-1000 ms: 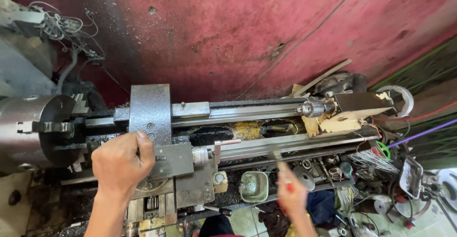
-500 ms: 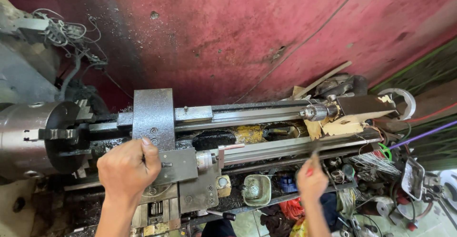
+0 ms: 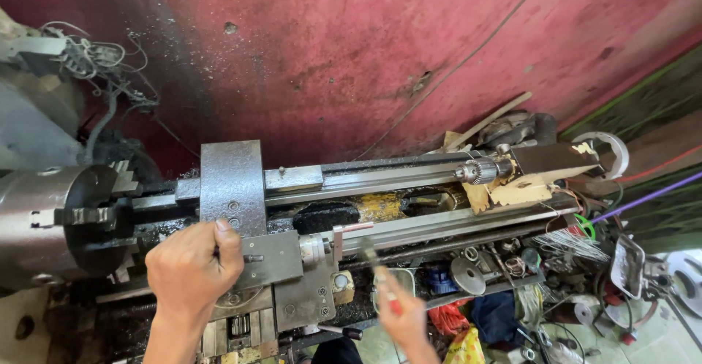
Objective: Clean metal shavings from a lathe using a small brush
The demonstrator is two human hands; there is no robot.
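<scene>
Head view: left hand (image 3: 191,270) closes its fingers around the lathe carriage (image 3: 252,262), lower left of frame; right hand (image 3: 401,314) grips a blurred red-handled tool (image 3: 380,276), bottom centre.

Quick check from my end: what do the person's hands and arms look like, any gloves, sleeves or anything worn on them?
Both hands are bare. The left hand has no glove, and its forearm shows no sleeve, watch or band down to the frame edge. The right hand is also ungloved and somewhat blurred; only a short stretch of bare wrist shows, so nothing worn is visible there.
</scene>
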